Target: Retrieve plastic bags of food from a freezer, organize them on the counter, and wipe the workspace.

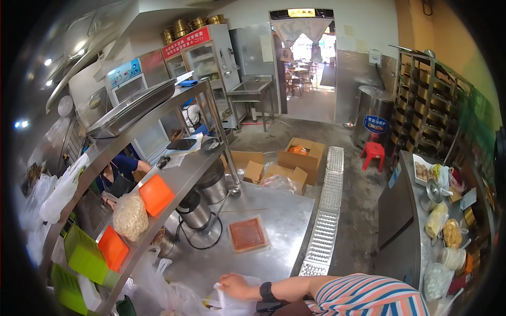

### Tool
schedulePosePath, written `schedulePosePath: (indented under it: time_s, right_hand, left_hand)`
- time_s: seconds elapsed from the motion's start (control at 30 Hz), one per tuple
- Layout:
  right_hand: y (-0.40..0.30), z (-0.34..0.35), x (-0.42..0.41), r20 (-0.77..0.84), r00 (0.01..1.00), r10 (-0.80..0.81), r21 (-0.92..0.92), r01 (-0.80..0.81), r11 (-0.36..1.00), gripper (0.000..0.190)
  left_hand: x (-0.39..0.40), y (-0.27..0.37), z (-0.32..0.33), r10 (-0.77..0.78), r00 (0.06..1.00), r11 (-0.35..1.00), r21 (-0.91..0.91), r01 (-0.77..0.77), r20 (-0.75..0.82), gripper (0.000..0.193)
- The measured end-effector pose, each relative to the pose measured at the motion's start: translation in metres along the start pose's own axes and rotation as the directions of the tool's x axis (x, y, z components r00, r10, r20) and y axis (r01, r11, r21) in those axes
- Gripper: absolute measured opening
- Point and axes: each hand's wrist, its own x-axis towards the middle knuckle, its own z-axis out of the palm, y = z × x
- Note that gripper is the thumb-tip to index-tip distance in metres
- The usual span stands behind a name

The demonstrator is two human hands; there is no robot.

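Note:
From the lower right, my right arm in a striped sleeve reaches across the bottom of the view, a black band on its wrist. The fingers of my right hand [233, 286] are closed on the edge of a white plastic bag [233, 305] at the near end of the steel table [282, 217]. What the bag contains is hidden. More clear plastic bags [180, 296] lie to the left of that hand. My left hand is out of view. Farther up the table sits a shallow square container of reddish-brown food [247, 234], with a thin stick [245, 210] beyond it.
Steel pots [193, 211] with a black cord and a ladle [234, 191] stand under a steel shelf [189, 168]. The shelf bears orange trays [156, 194] and a bag of pale pieces [130, 216]. A person [122, 173] is behind it. Cardboard boxes [302, 160] lie past the table.

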Motion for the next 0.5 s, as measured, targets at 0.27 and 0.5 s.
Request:
schedulePosePath:
  time_s: [0.27,0.5]
  right_hand:
    - [-0.027,-0.003,-0.004,0.120,0.989,-0.086,0.344,0.040,0.938,0.029]
    - [-0.061,0.015,0.005,0.506,0.856,0.107,0.840,-0.518,0.160,0.027]
  left_hand:
    - [0.036,-0.010,0.018,-0.051,0.999,0.022,-1.000,0.006,0.005,0.033]
    - [0.090,-0.025,0.046,0.442,0.892,-0.563,-0.804,0.193,-0.095,0.031]
